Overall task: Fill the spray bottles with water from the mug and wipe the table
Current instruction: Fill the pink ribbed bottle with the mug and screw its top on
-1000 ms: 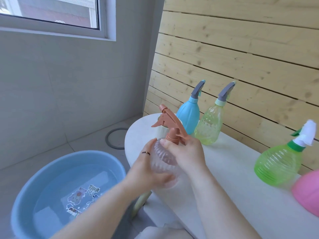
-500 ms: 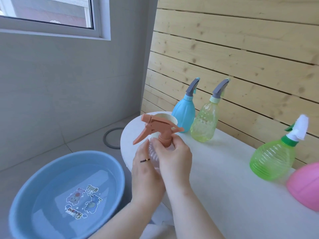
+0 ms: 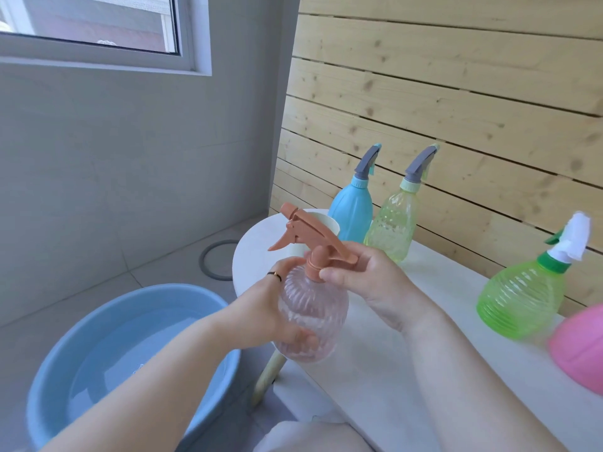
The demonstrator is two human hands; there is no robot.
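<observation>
**Both hands on the clear pink spray bottle at the table's end**

A pale plank wall [image 3: 456,93] runs behind a long white table [image 3: 440,370]. On the floor to the left stands a wide blue basin [image 3: 146,290] holding water [image 3: 130,347].

Four spray bottles stand on the table near the planks. A blue bottle [image 3: 354,213] and a yellow-green bottle [image 3: 393,223] are just beside each other at the far end. A green bottle [image 3: 518,298] and a pink bottle [image 3: 577,347], which is cut by the frame edge, are at the right.

The clear pink bottle [image 3: 315,321] is upright at the table's near left edge. Its base may be resting on the tabletop, though the view does not settle that.

The left hand [image 3: 270,308] grips the bottle's ribbed body, with the thumb across the front. The right hand [image 3: 368,282] pinches the collar under the terracotta trigger head [image 3: 310,233].

A cream mug [image 3: 323,219] stands on the table just behind that head, partly hidden by it. A thin ring [image 3: 274,275] sits on a left finger.
</observation>
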